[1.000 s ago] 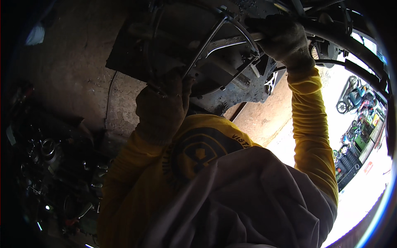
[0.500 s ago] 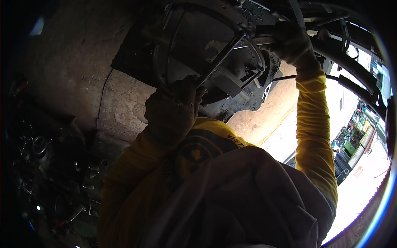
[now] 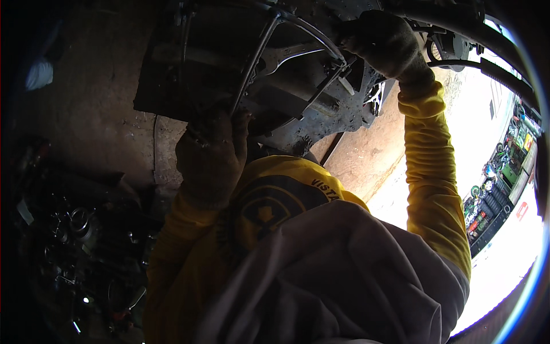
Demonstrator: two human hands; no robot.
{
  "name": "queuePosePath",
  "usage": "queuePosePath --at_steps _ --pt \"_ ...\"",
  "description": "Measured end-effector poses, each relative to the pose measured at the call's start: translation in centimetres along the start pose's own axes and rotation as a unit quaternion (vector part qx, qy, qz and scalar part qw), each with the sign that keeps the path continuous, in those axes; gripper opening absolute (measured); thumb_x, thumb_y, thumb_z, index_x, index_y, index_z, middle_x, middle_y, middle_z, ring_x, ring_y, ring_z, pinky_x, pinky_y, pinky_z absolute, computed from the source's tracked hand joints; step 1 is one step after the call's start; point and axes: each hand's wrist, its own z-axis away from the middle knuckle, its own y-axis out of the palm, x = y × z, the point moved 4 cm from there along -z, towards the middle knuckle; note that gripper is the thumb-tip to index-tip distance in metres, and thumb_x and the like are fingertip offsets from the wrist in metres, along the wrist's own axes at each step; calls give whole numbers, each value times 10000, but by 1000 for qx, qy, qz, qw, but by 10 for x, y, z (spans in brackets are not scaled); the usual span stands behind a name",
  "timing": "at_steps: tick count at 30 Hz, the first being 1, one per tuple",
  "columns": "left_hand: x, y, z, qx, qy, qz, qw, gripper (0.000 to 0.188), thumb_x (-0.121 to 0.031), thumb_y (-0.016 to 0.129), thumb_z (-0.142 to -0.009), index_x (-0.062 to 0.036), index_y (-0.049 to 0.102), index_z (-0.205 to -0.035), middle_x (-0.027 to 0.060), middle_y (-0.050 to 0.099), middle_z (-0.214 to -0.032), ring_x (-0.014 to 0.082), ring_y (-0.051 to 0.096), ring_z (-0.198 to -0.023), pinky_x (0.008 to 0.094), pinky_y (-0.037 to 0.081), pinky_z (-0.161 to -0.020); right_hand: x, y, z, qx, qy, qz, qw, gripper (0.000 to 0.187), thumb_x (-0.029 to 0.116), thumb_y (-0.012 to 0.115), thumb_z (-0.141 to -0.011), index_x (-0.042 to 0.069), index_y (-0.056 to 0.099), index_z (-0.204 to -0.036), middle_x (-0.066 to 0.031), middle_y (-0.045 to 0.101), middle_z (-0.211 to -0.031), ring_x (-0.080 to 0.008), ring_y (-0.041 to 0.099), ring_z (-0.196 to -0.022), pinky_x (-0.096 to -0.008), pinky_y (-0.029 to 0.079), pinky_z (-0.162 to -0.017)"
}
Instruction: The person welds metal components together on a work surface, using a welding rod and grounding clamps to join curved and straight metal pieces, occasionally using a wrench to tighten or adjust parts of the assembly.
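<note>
A dark, curved metal frame [image 3: 252, 63] made of thin bars stands over a dark metal plate [image 3: 338, 123]. My left hand [image 3: 209, 157], in a worn work glove, is closed around the lower end of one of its bars. At the frame's far right corner is my gloved right hand [image 3: 387, 46]. Its fingers are curled and mostly in shadow, so what they grip is hidden. Between my hands, behind the bars, a wrench [image 3: 292, 53] shows its jaw and part of its handle. The handle's far end, near my right hand, is out of sight.
Dark tubes [image 3: 458, 23] curve across the far right. Brown, worn ground [image 3: 103, 132] lies to the left, with a dark heap of metal parts [image 3: 80, 223] at the lower left. Stacked goods and tyres [image 3: 492, 198] stand by bright ground at the right.
The frame, plate and wrench appear further left and higher in the picture. My left hand has shifted left with the frame's bar; my right hand is slightly left and higher.
</note>
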Motion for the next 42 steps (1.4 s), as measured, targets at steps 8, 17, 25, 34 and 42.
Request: queuePosePath --at_steps 8,17,25,34,42 --pt "-1 2 2 -8 1 -56 998 346 -410 655 -999 -65 656 -987 61 620 -727 189 669 -574 302 576 -490 14 -1 2 2 -51 99 994 108 160 756 -903 68 791 -948 -80 715 -794 -185 676 -658 -296 566 -601" --pt "1 3 4 4 29 -64 997 323 -398 659 -999 -75 657 -1006 47 619 -742 184 659 -586 312 569 -489 11 7 -4 32 -103 118 987 165 195 796 -877 71 770 -983 -105 750 -922 -198 708 -756 -303 604 -688" --pt "1 4 1 -20 -34 62 997 274 -327 666 -1001 -69 655 -1091 77 709 -870 243 714 -701 341 600 -570 3 20 -170 47 -61 339 938 286 399 657 -903 143 773 -956 -134 735 -872 -365 694 -757 -466 547 -646" --pt "2 3 2 -4 -61 86 994 248 -312 678 -993 -79 682 -1078 87 709 -877 274 721 -743 366 607 -628 -1 -16 -175 119 -15 409 905 412 489 651 -918 115 749 -776 -100 719 -749 -355 683 -709 -421 562 -662" --pt "-2 -2 1 17 -66 68 995 256 -300 691 -983 -63 664 -1077 114 695 -829 304 713 -716 391 595 -607 -4 -30 -20 -81 166 9 983 267 291 682 -866 79 713 -706 -121 677 -676 -317 669 -651 -438 531 -598"
